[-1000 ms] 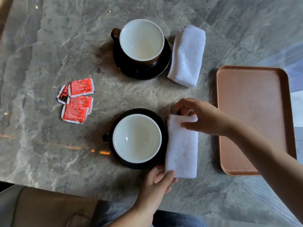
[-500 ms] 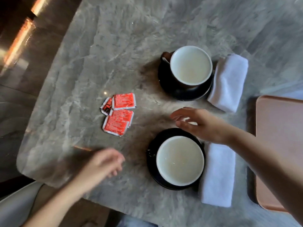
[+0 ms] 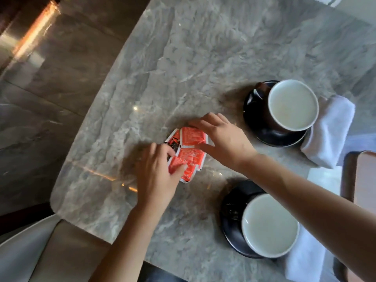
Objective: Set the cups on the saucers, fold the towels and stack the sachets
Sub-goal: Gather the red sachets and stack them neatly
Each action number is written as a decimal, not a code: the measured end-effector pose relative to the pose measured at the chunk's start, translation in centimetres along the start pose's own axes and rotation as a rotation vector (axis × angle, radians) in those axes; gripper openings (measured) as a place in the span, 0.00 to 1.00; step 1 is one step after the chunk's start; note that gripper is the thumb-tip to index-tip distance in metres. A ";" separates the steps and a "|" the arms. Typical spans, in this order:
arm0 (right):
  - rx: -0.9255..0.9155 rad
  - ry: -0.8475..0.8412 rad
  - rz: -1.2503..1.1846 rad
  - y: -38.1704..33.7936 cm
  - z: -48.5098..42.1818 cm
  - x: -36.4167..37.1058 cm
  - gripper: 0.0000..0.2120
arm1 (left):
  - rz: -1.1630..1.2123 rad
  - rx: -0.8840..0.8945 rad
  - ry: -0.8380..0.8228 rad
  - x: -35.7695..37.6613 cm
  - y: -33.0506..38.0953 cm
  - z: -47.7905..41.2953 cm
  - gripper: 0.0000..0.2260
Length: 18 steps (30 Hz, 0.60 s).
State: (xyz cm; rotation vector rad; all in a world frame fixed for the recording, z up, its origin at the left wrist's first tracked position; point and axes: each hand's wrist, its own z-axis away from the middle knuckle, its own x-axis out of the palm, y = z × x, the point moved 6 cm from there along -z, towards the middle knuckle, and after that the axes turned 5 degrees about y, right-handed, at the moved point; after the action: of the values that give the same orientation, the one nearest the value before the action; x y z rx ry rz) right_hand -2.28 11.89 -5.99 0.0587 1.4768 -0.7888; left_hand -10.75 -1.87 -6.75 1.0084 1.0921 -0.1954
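- Table (image 3: 193, 58): grey marble top with a rounded corner at lower left.
- Sachets (image 3: 190, 154): a loose, overlapping cluster of red packets with white edges, lying flat on the table left of the cups and between the two hands. They are not yet stacked.
- Left hand (image 3: 156, 174): reaches in from below. Its thumb and fingers pinch the bottom sachet (image 3: 176, 163) at the near-left side of the cluster.
- Right hand (image 3: 220, 139): reaches across from the right. Its fingers curl over the far edge of the top sachet (image 3: 192, 137) and its thumb presses the near edge, so the packet is grasped.
- Far cup (image 3: 293, 104): white inside and dark outside. It stands upright on the far saucer (image 3: 252, 121), handle toward the left.
- Far towel (image 3: 329, 131): white and folded, just beside the far saucer on its right.
- Near cup (image 3: 270, 224): upright on the near saucer (image 3: 230, 204).
- Near towel (image 3: 301, 267): white, right of the near saucer, partly hidden by the right forearm.
- Tray (image 3: 366, 176): brown, at the right edge of the view and cut off by the frame.
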 end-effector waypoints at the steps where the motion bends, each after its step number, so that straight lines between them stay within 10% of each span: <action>1: 0.022 0.013 -0.015 0.1 0.0 0.0 0.26 | 0.030 0.014 -0.007 -0.1 0.0 0.0 0.14; 8: 0.155 0.167 -0.231 1.2 0.3 -0.9 0.06 | 0.571 -0.216 -0.028 -1.7 -3.5 -1.1 0.15; 15: 0.379 0.180 -0.928 -1.0 -1.0 -1.0 0.09 | 1.305 -0.701 -0.131 -1.5 -5.7 -2.7 0.14; 18: 0.319 0.294 -0.878 -3.6 -1.8 -1.9 0.08 | 1.528 -0.798 -0.143 -1.4 -5.1 -3.1 0.13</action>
State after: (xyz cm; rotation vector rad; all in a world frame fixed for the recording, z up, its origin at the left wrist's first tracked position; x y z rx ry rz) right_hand -5.45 10.83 -3.02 -0.2634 1.6343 -1.7839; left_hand -16.44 -2.81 -8.81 0.8124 -0.0027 1.2784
